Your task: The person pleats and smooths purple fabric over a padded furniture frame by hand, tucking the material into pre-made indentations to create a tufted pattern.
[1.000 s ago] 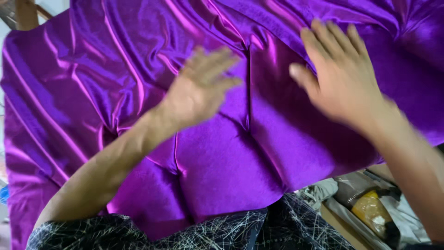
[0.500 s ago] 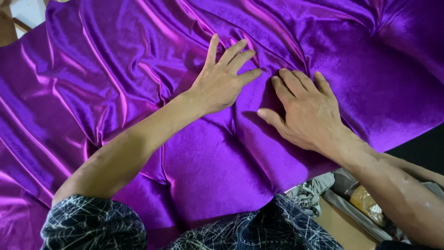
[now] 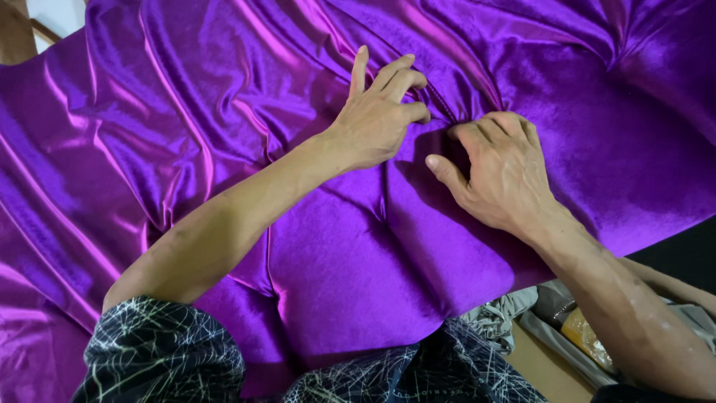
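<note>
Centrally, left hand [image 3: 377,119] and right hand [image 3: 500,168] side by side on shiny purple fabric [image 3: 224,134] spread across view; fingers curled, pinching fold [image 3: 440,112] between them; dark patterned sleeve [image 3: 160,354] below.

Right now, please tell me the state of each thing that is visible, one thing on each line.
Shiny purple satin fabric: spread out, creased in long folds, bunched between the two hands.
Left hand: on the fabric, fingers bent, pinching a fold.
Right hand: on the fabric, fingers curled, gripping the same fold.
Grey crumpled cloth: lying below the fabric edge.
</note>
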